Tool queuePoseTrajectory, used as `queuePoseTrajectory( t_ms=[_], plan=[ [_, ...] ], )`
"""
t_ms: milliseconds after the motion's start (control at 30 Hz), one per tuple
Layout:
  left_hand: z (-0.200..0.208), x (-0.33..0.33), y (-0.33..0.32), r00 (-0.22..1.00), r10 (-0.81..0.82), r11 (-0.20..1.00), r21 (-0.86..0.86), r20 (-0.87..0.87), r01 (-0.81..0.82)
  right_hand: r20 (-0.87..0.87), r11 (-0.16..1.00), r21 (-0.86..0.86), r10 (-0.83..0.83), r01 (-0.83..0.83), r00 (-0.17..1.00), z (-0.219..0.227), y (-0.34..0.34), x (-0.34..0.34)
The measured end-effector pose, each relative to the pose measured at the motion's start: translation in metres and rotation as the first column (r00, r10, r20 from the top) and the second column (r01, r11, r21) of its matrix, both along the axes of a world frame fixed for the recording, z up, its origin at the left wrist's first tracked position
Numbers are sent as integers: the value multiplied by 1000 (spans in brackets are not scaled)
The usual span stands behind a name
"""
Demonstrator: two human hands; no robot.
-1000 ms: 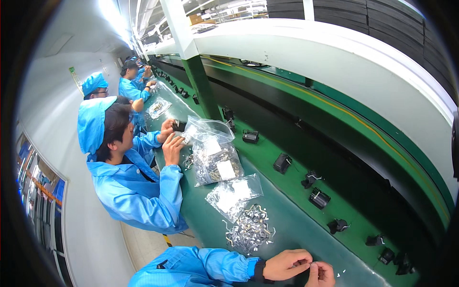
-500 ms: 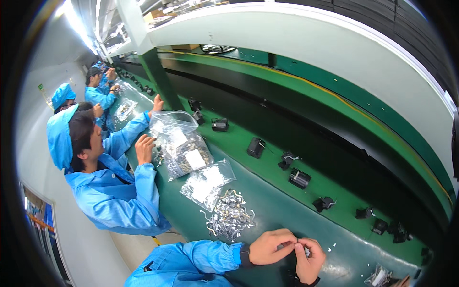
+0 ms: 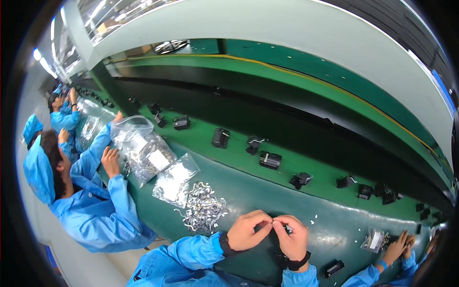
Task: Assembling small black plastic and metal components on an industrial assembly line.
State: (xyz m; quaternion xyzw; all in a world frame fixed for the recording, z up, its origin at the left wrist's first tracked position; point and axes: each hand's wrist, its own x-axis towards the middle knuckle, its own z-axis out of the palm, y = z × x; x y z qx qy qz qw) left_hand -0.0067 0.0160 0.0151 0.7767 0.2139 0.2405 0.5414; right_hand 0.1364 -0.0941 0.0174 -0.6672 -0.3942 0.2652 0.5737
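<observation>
My left hand (image 3: 249,230) and my right hand (image 3: 291,237) meet fingertip to fingertip above the green worktable (image 3: 248,191). Both are closed in a pinch; whatever lies between the fingertips is too small to make out. Left of my left hand is a loose pile of small curled strips (image 3: 203,210), white, grey and silvery. Below my right hand, near the lower edge, lies a black cylindrical part (image 3: 333,269). Something dark shows under my right wrist, mostly hidden.
Clear plastic bags (image 3: 176,179) of parts lie beyond the pile. Several black units (image 3: 270,160) stand along the green strip (image 3: 191,138) behind the table. A person in blue (image 3: 86,205) sits at left; another person's hands (image 3: 399,248) work at right beside a small bag (image 3: 373,240).
The view has swung right, so the bags and pile sit farther left. Another person's hands and the black cylindrical part have come into view. My hands stay pinched together.
</observation>
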Motion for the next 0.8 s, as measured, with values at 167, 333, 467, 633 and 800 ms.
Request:
queuePoseTrajectory(
  t_ms=[167, 333, 467, 633, 800],
  plan=[
    [-5, -1, -1, 998, 41, 999, 3, -42, -41, 24, 999, -9, 36, -36, 999, 0, 0, 1],
    [-9, -4, -1, 998, 56, 998, -12, -39, -56, 53, 998, 36, 48, -50, 997, -5, 1, 2],
    [-13, 0, -2, 998, 62, 995, -80, -20, -63, 45, 999, 30, 28, -29, 999, -9, -2, 2],
    [-13, 1, -1, 997, 65, 997, -45, -42, -66, 81, 999, 36, 20, -23, 997, -15, -2, 2],
    [-9, 3, -2, 996, 82, 995, -50, -28, -83, 44, 998, 31, 59, -60, 997, -14, -1, 1]
  ],
)
